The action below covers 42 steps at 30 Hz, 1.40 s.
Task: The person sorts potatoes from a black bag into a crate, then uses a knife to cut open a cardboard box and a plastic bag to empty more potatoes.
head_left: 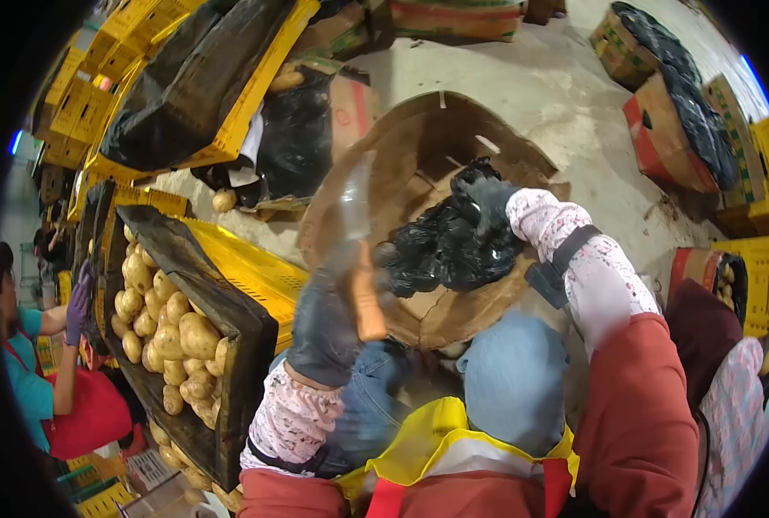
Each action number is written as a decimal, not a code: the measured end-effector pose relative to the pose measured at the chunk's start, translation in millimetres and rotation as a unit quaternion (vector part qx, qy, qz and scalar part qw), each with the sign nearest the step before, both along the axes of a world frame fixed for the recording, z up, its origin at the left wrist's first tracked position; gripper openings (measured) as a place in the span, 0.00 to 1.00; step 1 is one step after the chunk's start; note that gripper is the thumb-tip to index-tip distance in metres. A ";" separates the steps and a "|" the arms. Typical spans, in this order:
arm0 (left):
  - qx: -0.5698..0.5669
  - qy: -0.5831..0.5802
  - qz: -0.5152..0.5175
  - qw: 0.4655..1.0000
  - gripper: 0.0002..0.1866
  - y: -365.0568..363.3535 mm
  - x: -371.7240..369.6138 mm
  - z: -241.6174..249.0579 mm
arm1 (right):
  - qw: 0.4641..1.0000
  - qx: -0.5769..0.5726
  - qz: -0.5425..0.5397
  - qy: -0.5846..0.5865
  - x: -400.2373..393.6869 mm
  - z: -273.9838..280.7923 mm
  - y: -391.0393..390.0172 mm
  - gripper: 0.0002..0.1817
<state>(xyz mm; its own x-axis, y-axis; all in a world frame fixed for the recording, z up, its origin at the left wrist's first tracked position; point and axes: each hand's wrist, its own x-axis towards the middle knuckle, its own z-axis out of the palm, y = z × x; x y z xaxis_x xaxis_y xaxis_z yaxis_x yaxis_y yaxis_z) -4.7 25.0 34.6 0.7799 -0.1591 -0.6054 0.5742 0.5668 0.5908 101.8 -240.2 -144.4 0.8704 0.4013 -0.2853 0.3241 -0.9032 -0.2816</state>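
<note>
My left hand (322, 319), in a dark glove, is closed around the orange handle of a knife (366, 302). Its broad pale blade points away from me and is blurred by motion. In front of my legs stands an open cardboard box (337, 186) with a rounded wall. A crumpled black plastic bag (453, 246) lies inside it. My right hand (490, 205), in a dark grey glove, reaches into the box and grips the bag's upper part; the fingertips are partly hidden in the folds.
Left of me, a black-lined yellow crate (246, 259) holds potatoes (177, 332). Another lined crate (186, 86) and a bag-lined carton (350, 108) stand beyond. A loose potato (224, 200) lies nearby. More cartons (661, 121) stand at right. A co-worker (34, 345) is at far left.
</note>
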 end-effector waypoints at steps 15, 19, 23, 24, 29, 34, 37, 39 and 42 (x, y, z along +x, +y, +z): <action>0.010 0.125 -0.025 0.992 0.13 6.9 14.8 23.3 | 0.977 0.024 0.032 0.208 10.6 -107.5 64.6 0.19; 0.026 0.050 0.058 0.997 0.13 26.1 5.7 18.3 | 0.988 0.102 -0.096 0.063 8.9 -89.4 63.8 0.20; 0.080 -0.043 0.045 0.995 0.19 38.9 -3.4 10.6 | 0.937 0.311 -0.116 -0.111 11.2 -37.3 54.8 0.16; 0.091 -0.088 0.036 0.991 0.18 39.6 -2.8 6.8 | 0.937 0.303 -0.111 -0.135 7.5 -2.0 57.8 0.15; 0.378 -0.375 0.165 0.830 0.29 23.7 4.5 -18.6 | 0.908 0.358 -0.018 -0.217 11.0 84.7 39.3 0.23; 0.242 -0.474 0.172 0.829 0.45 11.3 2.3 1.0 | 0.877 0.368 0.028 -0.307 75.0 100.5 -4.3 0.27; 0.262 -0.523 0.186 0.789 0.55 0.9 -4.4 8.9 | 0.868 0.411 0.046 -0.275 44.5 139.7 32.1 0.27; 0.026 -0.486 0.175 0.856 0.57 15.0 -31.0 42.3 | 0.859 0.440 0.075 -0.251 13.0 167.4 65.1 0.27; 0.042 -0.544 0.252 0.800 0.46 37.8 -57.6 65.1 | 0.847 0.472 0.131 -0.207 -45.1 206.5 129.3 0.28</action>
